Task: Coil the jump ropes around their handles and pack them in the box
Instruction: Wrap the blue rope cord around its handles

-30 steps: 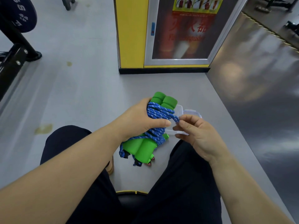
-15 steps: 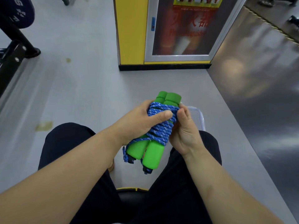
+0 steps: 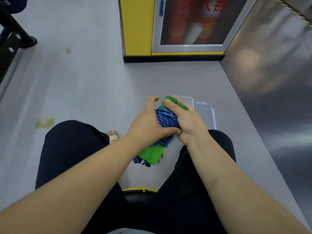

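While hands (image 3: 187, 125) grip, braided rope (image 3: 166, 118) wraps cylindrical handles (image 3: 152, 153)

This looks like a gym: left of the glass-fronted fire-extinguisher cabinet (image 3: 192, 22), set in a yellow pillar (image 3: 136, 26), stretches a grey floor (image 3: 76, 81) with a black steel equipment frame (image 3: 11, 39) far to the left, and a green-handled jump rope (image 3: 166, 119) is held in front of the cabinet.

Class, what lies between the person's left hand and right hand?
In the head view, the jump rope lies between the left hand and right hand: blue cord coiled round green handles, held from both sides.
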